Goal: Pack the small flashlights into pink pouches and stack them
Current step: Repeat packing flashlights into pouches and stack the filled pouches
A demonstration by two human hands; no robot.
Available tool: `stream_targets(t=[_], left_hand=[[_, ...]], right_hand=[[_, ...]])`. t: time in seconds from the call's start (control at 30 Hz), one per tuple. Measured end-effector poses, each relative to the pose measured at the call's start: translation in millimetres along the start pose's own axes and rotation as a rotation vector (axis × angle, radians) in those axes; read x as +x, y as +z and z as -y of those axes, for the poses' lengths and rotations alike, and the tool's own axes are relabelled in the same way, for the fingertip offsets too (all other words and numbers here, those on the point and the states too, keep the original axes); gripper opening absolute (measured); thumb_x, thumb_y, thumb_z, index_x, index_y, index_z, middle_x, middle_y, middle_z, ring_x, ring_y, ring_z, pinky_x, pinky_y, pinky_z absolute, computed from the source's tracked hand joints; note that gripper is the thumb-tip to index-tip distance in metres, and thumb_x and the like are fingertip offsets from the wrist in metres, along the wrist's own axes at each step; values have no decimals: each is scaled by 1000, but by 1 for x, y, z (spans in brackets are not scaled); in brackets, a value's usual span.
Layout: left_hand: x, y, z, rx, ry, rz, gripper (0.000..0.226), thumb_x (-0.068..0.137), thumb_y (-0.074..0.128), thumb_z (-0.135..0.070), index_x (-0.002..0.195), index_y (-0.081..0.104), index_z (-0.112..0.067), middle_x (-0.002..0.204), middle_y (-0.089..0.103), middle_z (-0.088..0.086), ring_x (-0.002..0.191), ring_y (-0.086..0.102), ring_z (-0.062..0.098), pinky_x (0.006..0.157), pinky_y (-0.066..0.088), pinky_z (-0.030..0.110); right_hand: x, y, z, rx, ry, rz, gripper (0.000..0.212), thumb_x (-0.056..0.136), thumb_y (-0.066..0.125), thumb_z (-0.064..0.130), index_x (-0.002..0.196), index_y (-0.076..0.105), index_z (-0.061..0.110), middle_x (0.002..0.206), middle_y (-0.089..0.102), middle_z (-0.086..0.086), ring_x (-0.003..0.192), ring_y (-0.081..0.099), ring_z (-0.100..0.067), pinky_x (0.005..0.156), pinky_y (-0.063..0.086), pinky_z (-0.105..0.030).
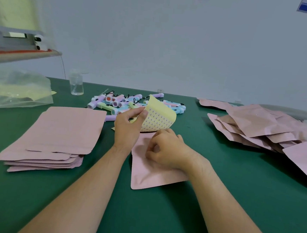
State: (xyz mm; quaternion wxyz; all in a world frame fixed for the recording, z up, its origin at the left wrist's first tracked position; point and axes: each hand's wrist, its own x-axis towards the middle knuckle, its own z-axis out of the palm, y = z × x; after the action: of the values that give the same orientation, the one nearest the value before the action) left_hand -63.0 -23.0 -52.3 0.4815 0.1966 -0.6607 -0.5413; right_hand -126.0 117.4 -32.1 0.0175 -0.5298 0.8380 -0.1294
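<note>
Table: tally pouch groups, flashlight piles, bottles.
Pouch groups: 3 (left stack, right heap, one pouch in the middle)
Flashlight piles: 1
Bottles: 1
Total: 5

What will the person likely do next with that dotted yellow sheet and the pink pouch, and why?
Probably press down with the right hand on the pink pouch, perhaps fixing a sticker: the left hand pinches the dotted sheet, curled back by the pouch's top edge, and the right fingers curl over its upper part. Any sticker there is hidden.
</note>
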Motion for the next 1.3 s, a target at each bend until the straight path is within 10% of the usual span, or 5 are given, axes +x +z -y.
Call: stream_targets(t=[0.27, 0.43, 0.6, 0.83, 1.3], left_hand=[[3, 1, -8, -212, -23, -24, 9, 98, 75, -24, 105, 75, -29, 100, 79, -21, 103, 71, -4, 86, 52, 13], [9, -9, -22, -537, -156, -3, 31, 102, 68, -29, 130, 69, -16, 127, 75, -3, 121, 69, 14, 99, 56, 36], [11, -13, -34, -882, -293, 57, 34, 103, 65, -26, 136, 63, -20, 133, 72, -3, 114, 72, 14, 94, 61, 38], [15, -12, -29, -1063, -446, 68, 20, 104, 64, -24, 122, 68, -18, 108, 80, -1, 100, 78, 15, 76, 64, 41], [14, -17, -9, -349, -410, -205, 20, 95, 70, -3, 102, 73, -22, 99, 78, -5, 95, 72, 12, 91, 58, 28]], right_hand=[[0, -8, -4, 249, 46, -227, 22, 81, 76, 49, 97, 74, 34, 101, 61, 14, 102, 53, -11, 87, 43, -38], [0, -20, -31, 619, 289, -534, 43, 89, 73, 37, 127, 58, 25, 104, 60, 7, 89, 57, -8, 75, 46, -26], [-4, -16, -55, 1045, 249, -315, 74, 92, 77, 30, 155, 38, 26, 147, 46, 10, 128, 56, -13, 106, 51, -44], [-6, -17, -69, 1236, 54, -258, 34, 92, 78, 22, 125, 69, 23, 116, 77, -2, 109, 72, -19, 93, 59, -38], [-24, -34, -128, 1186, 828, -867, 18, 87, 70, -3, 102, 70, 8, 95, 76, -9, 61, 75, -17, 53, 58, -27]])
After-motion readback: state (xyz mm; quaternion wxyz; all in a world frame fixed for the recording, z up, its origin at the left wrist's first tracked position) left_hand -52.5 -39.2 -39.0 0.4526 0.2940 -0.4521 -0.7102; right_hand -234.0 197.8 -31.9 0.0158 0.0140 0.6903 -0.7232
